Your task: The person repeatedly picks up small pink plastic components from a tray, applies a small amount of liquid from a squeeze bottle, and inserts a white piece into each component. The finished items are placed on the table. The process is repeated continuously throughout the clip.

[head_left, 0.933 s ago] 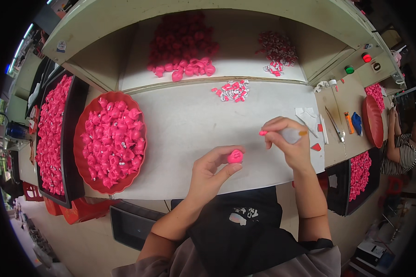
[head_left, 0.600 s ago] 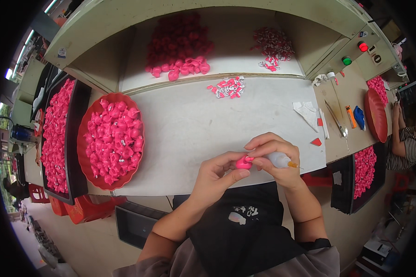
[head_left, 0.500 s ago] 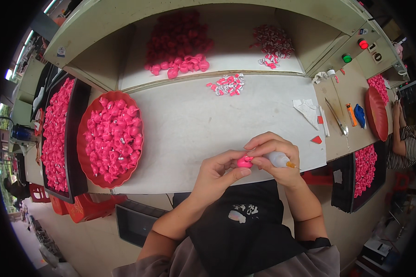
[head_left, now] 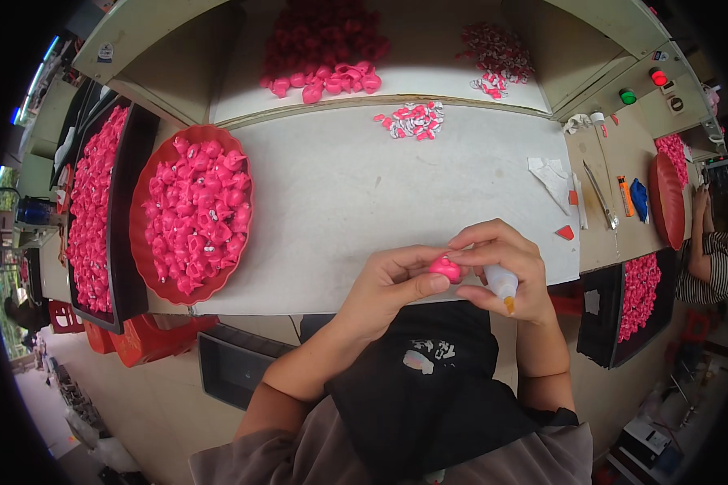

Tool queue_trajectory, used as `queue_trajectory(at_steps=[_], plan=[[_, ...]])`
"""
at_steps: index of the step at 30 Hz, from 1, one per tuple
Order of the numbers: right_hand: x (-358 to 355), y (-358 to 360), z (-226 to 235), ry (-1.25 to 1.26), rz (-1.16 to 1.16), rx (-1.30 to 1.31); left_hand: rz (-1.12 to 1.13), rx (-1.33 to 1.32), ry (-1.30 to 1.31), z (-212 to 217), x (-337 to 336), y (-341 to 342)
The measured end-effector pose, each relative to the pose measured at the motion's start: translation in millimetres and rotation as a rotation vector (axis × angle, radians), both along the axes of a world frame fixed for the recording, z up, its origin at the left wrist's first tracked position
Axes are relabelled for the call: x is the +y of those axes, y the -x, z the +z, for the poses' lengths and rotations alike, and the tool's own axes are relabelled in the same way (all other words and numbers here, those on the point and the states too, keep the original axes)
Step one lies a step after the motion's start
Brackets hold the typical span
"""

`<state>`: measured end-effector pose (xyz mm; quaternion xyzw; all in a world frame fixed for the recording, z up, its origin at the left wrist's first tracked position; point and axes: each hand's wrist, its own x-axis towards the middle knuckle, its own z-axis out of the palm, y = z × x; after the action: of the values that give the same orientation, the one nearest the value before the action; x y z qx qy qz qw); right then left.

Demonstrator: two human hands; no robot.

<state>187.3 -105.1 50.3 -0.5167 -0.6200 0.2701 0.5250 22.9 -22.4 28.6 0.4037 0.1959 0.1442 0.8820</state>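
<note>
Over the pale table's [head_left: 340,202] near edge, a small pink piece [head_left: 443,267], likely light and rigid, sits pinched by left hand [head_left: 392,284] fingers; right hand [head_left: 501,267] fingers touch it, clutching a small glue bottle [head_left: 502,284]. Red bowl [head_left: 141,242] lies left.

Grey short sleeves, black apron, bare forearms.

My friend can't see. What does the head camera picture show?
Two hands meet over a grey table: the left hand pinches a small pink piece, and the right hand touches it while holding a small white bottle. A red bowl of pink pieces sits to the left.
</note>
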Motion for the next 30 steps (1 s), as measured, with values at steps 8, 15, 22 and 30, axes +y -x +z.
queue_trajectory(at_steps=[8, 15, 22, 30], plan=[[1.1, -5.6, -5.1, -0.150, 0.048, -0.252, -0.070, -0.040, 0.102, 5.4, -5.0, -3.4], [-0.2, -7.5, -8.3, -0.169, 0.115, -0.266, -0.057, -0.094, 0.094, 1.4, -10.5, -0.6], [1.0, -5.2, -12.7, -0.210, 0.145, -0.251, -0.023, -0.098, 0.098, 1.4, -13.3, 2.3], [-2.3, -3.7, -13.8, -0.236, 0.154, -0.255, -0.046, -0.116, 0.086, 4.5, -13.5, 6.6]])
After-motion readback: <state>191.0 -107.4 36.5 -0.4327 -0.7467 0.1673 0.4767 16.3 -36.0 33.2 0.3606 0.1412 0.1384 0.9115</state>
